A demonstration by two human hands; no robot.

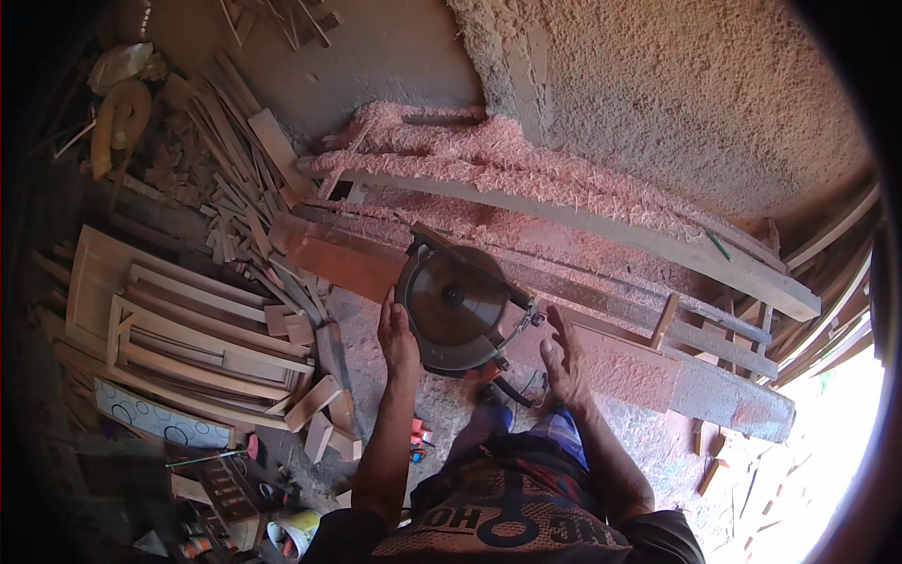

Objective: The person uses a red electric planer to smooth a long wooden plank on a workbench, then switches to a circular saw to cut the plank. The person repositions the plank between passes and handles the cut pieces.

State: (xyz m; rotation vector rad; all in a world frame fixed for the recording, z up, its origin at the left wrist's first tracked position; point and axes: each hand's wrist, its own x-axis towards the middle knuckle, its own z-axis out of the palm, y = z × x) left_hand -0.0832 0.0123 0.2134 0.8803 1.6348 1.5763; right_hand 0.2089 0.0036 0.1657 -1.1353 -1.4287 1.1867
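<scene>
A circular saw [453,295] rests on the wooden bench [611,362] in front of me, its big round blade facing up inside a dark frame. My left hand [396,336] is beside the saw's left edge, fingers stretched and held together. Whether it touches the frame I cannot tell. Just off the saw's right side, my right hand [565,361] has its fingers apart and nothing in it. Between the hands, a dark cable or handle [512,391] hangs from the saw's near side.
Pink wood shavings [526,179] cover the back of the bench and a long beam [564,218]. At left lie stacked wooden frames [197,329] and many offcuts [235,216]. A small upright wood piece [664,321] stands at right. Tools and a bucket [299,531] are lower left.
</scene>
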